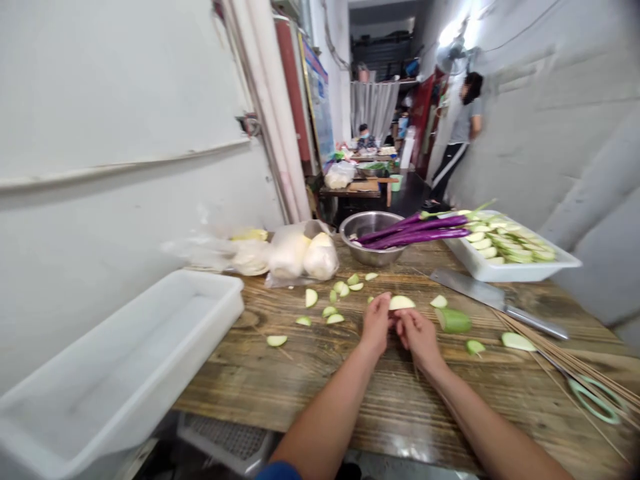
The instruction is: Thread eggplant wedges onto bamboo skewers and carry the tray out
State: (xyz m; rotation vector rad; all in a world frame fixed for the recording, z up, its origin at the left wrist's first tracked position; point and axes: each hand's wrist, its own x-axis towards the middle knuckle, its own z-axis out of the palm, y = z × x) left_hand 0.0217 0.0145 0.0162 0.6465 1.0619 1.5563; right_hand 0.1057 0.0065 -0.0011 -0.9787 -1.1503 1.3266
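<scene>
Above the wooden table, my left hand is closed, pinching the left end of a half-round zucchini slice with pale flesh. My right hand is closed just below that slice, fingertips bunched at its lower edge; what they pinch is hidden. Loose zucchini slices lie to the left of my hands. Right of my hands are a chunk of green zucchini, a small wedge and another cut piece. A cleaver lies behind them, blade pointing left.
Thin wooden skewers and green-handled scissors lie at right. A tray of slices stands behind. Purple eggplants lean across a steel bowl. Bagged pale items and a white bin occupy the left. Two people are farther back.
</scene>
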